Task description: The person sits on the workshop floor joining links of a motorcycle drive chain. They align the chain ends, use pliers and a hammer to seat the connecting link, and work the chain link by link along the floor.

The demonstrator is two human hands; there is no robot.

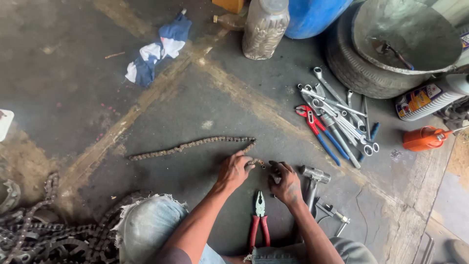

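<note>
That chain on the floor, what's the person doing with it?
A person crouches on the concrete floor, working on one end of a long, grimy chain. The left hand pinches the chain's end, and the right hand sits right beside it, touching the same spot. Red-handled pliers lie unused between the knees, a hammer rests by the right hand, and a pile of wrenches waits farther off. More chains are heaped on the left.

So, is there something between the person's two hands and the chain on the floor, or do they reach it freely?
Nothing visible blocks them. The left hand already touches the near end of the chain, and the right hand is just beside that end. The red-handled pliers lie on the floor behind the hands, between the knees, not between hands and chain.
</note>
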